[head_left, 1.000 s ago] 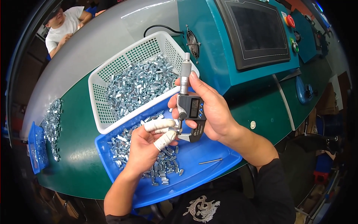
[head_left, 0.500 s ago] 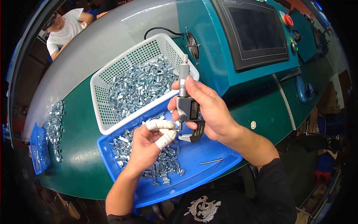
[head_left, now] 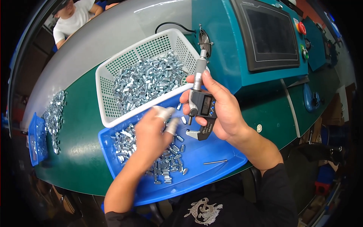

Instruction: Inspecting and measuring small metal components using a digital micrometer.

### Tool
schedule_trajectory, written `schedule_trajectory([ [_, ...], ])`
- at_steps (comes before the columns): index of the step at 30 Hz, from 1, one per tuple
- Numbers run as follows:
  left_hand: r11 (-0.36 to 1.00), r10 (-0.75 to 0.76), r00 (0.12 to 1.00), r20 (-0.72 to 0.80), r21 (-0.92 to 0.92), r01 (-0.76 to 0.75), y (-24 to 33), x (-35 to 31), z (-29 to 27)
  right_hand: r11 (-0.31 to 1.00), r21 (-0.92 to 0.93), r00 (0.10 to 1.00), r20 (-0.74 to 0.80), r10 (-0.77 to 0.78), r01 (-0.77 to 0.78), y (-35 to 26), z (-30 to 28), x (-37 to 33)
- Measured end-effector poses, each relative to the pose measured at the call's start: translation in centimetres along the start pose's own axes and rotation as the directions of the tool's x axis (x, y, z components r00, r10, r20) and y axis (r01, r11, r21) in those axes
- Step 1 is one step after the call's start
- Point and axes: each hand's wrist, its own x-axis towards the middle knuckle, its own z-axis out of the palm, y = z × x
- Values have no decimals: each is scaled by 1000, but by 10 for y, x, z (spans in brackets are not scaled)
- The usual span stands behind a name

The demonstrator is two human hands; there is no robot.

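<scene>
My right hand (head_left: 226, 109) is wrapped round a digital micrometer (head_left: 195, 99) with a grey display body, its measuring gap bare above the blue tray (head_left: 211, 179). My left hand (head_left: 152, 132), white covers on thumb and forefinger, is smeared by motion over the same tray; whether it holds anything cannot be made out. A small shiny metal piece (head_left: 184, 120) shows between the left fingertips and the micrometer. Beneath and around my left hand lie many zinc-coloured metal pieces (head_left: 169, 165). A thin metal pin (head_left: 215, 162) lies at the tray's right side.
Behind the tray stands a white perforated basket (head_left: 107, 75) heaped with similar pieces. A teal machine (head_left: 227, 49) with a dark screen (head_left: 270, 36) and red button (head_left: 301, 28) rises at right. Far left are loose pieces (head_left: 55, 113) and a small blue bin (head_left: 37, 140). Another person (head_left: 72, 20) sits beyond.
My left hand has come away from the micrometer's jaws, moving left and slightly up. The micrometer, still in my right hand, has shifted a little right and tilted. The whole view has shifted slightly.
</scene>
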Motion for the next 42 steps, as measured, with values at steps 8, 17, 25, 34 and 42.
schedule_trajectory([
  [8,955,87,967,238,257,-149,1,-5,26,999,34,999,-14,29,-29,3,2,0],
  [17,426,-474,828,300,-745,514,15,-3,-4,999,42,1000,-4,19,-18,3,0,-7],
  [25,179,-345,794,500,-795,579,22,-4,-16,999,46,1000,0,21,-21,1,1,-3],
  [34,155,-338,782,524,-788,595,22,-2,-19,1000,15,1000,0,6,-6,1,-1,-2],
  [42,181,-343,789,510,-788,589,26,-4,-19,1000,15,1000,11,7,-7,1,0,-2],
])
